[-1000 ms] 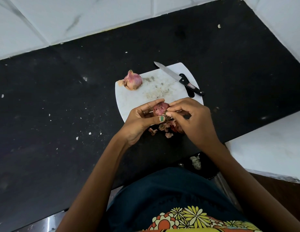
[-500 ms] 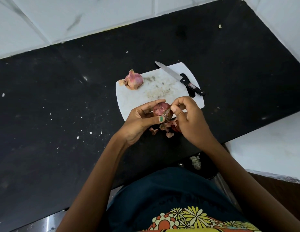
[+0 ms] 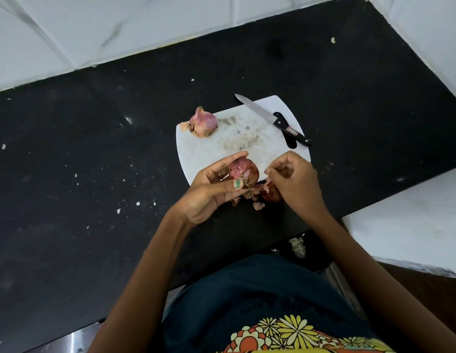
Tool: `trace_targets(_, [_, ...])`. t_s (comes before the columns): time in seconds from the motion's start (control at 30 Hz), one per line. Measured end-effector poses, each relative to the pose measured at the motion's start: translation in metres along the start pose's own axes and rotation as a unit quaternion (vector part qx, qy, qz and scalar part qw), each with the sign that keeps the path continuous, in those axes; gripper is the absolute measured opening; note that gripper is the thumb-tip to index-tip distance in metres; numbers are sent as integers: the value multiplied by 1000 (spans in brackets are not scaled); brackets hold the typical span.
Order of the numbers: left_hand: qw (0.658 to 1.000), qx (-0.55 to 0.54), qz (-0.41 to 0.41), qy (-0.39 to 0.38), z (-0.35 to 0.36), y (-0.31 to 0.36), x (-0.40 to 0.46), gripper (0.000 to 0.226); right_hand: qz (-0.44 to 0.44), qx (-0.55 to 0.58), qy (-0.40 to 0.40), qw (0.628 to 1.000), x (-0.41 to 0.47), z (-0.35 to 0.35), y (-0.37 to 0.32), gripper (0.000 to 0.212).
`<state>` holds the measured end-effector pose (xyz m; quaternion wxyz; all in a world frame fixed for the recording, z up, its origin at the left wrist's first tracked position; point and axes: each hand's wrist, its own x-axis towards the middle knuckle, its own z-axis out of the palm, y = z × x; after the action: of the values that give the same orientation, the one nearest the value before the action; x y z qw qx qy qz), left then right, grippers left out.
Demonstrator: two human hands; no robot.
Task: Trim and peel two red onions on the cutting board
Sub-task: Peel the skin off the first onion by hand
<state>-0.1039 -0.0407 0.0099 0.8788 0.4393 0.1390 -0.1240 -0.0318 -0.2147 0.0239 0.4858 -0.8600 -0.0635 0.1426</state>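
- Black stone counter [image 3: 94, 161] fills the frame, with a white cutting board [image 3: 209, 149] at its centre.
- Left hand [image 3: 209, 192] cradles a red onion [image 3: 243, 171] over the board's near edge, probably so skins fall below.
- Right hand [image 3: 295, 179] pinches a skin scrap just beside it; peelings [image 3: 257, 194] lie beneath.
- Second onion [image 3: 202, 122] waits, skin still on, at the board's upper left.
- Knife [image 3: 275, 118] is parked upper right, out of the way.

I see a black stone-like worktop [image 3: 94, 161], matt and speckled with pale crumbs. The white cutting board [image 3: 260, 115] near its front edge looks like smooth plastic, smudged with grit. The knife [image 3: 272, 118] has a shiny metal blade and glossy black handle. Both onions, one held [image 3: 243, 171], one on the board's far-left corner [image 3: 202, 122], wear dry, papery skin.
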Motion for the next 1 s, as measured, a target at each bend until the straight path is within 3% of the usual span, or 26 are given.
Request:
trace_targets(0.37, [999,26,-9,25,-3,0,4,63,-106,-227,-39,967,3,-3,6,35])
trace_targets(0.6, [999,31,10,27,0,-1,8,53,-169,-32,-51,984,-10,-14,-31,13])
trace_targets(0.83, [998,59,18,32,0,2,8,49,-251,-81,-3,965,-15,-6,-27,10])
trace_targets(1.0, [995,82,15,44,2,5,8,51,-261,-103,-5,960,-14,-4,-27,6])
